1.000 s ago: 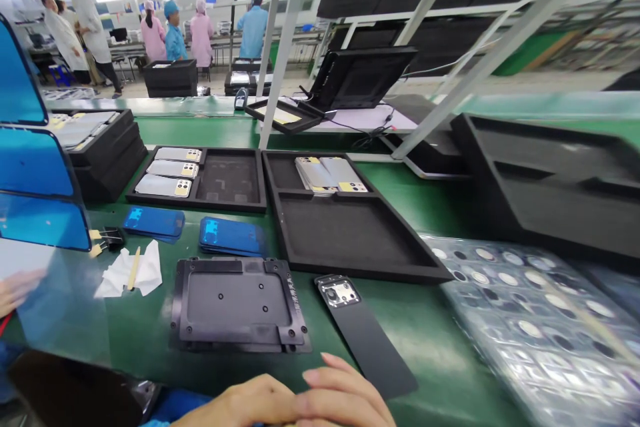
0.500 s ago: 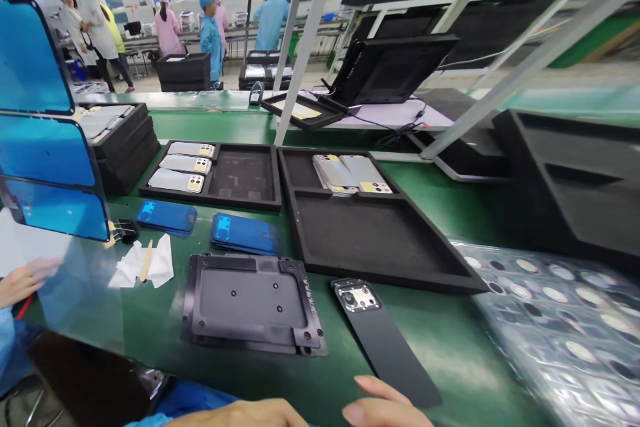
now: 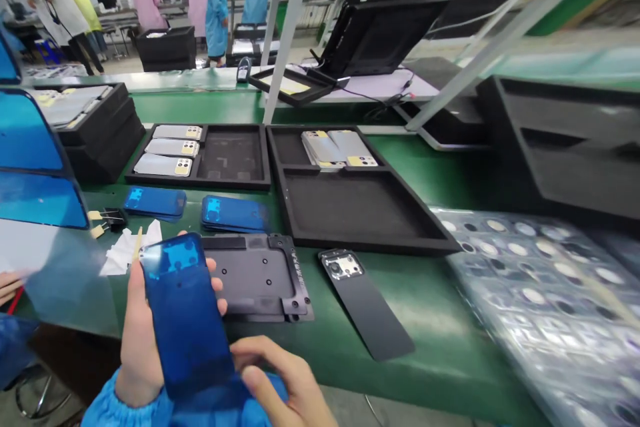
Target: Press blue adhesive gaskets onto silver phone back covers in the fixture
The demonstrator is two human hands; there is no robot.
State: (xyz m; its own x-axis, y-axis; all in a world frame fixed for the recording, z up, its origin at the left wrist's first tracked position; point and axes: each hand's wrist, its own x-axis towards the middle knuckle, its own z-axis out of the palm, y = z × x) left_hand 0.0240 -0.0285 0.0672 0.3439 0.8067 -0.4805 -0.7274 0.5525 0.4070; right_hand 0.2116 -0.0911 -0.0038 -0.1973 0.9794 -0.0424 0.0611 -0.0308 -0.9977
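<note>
My left hand (image 3: 137, 333) is wrapped round a blue-filmed phone back cover (image 3: 185, 310), held upright in front of the dark metal jig (image 3: 260, 277) on the green bench. My right hand (image 3: 280, 380) is curled at the cover's lower right corner, fingers pinching near its edge. A black back cover with a camera cutout (image 3: 365, 303) lies flat to the right of the jig. Two stacks of blue-filmed covers (image 3: 233, 213) lie behind the jig.
Black foam trays (image 3: 197, 180) hold silver phone backs; a larger tray (image 3: 360, 240) is right of them. A blister sheet of small round parts (image 3: 540, 280) lies far right. Another person's hand (image 3: 10, 283) is at the left edge. Workers stand at the back.
My left hand has come up into view holding the blue-filmed cover. My right hand has lifted from the bench edge to the cover's lower corner. The view has dropped slightly.
</note>
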